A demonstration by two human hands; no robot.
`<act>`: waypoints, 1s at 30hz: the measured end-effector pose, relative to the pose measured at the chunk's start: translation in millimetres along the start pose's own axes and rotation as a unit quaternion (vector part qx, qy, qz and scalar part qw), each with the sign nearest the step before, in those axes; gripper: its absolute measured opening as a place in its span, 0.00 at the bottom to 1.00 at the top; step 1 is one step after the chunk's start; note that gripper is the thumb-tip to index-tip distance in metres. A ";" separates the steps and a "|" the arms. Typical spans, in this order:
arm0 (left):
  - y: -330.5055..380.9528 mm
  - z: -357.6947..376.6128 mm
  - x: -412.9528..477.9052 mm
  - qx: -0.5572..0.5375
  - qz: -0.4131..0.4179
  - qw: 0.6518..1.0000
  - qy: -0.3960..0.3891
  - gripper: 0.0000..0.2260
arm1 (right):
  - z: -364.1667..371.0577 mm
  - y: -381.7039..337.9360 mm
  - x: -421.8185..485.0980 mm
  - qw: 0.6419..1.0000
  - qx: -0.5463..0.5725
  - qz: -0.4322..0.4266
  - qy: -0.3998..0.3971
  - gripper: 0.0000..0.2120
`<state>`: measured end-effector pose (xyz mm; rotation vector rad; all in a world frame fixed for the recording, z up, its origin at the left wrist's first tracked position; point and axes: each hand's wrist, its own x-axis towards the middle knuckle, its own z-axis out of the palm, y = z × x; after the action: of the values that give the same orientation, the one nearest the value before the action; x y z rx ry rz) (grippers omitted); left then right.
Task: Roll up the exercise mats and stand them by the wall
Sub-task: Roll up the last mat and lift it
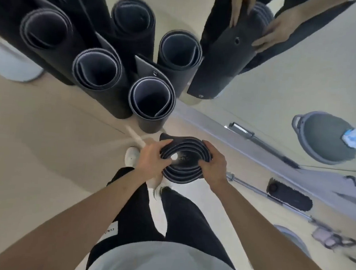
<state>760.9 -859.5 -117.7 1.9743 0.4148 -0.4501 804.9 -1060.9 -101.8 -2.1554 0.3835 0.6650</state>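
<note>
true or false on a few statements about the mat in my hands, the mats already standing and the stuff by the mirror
1. Both hands, left hand and right hand, grip the top end of the dark rolled foam mat. True.
2. The held mat lies flat on the floor. False: it stands on end, its spiral top facing the camera.
3. Several dark rolled mats stand upright against the mirror wall. True.
4. The standing mats are bright red. False: they are dark grey to black.
5. A long chrome barbell bar lies on the pale floor to the right. True.
</note>
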 end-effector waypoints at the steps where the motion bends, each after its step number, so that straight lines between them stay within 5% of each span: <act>1: -2.1 7.3 12.1 0.004 -0.015 1.000 0.019 0.26 | -2.2 -4.8 17.9 1.000 -0.008 -0.003 -0.011 0.33; 9: -19.7 57.0 106.0 -0.013 -0.029 0.995 0.096 0.25 | -2.7 -8.5 141.2 0.996 -0.079 -0.028 -0.028 0.31; 16: -19.6 92.7 163.9 -0.036 -0.062 0.976 0.205 0.25 | 14.5 -5.3 199.5 0.983 -0.134 -0.111 0.060 0.25; 25: -25.3 127.7 194.7 -0.114 -0.108 0.959 0.235 0.35 | 16.3 10.0 237.4 0.993 -0.047 -0.017 0.111 0.26; 30: -30.5 138.2 168.9 -0.169 -0.148 0.956 0.187 0.38 | 8.9 21.4 223.2 0.994 0.014 0.069 0.082 0.14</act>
<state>875.5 -956.4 -279.2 1.6613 0.9721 -0.1694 973.2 -1076.4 -249.4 -2.1778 0.6296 0.5559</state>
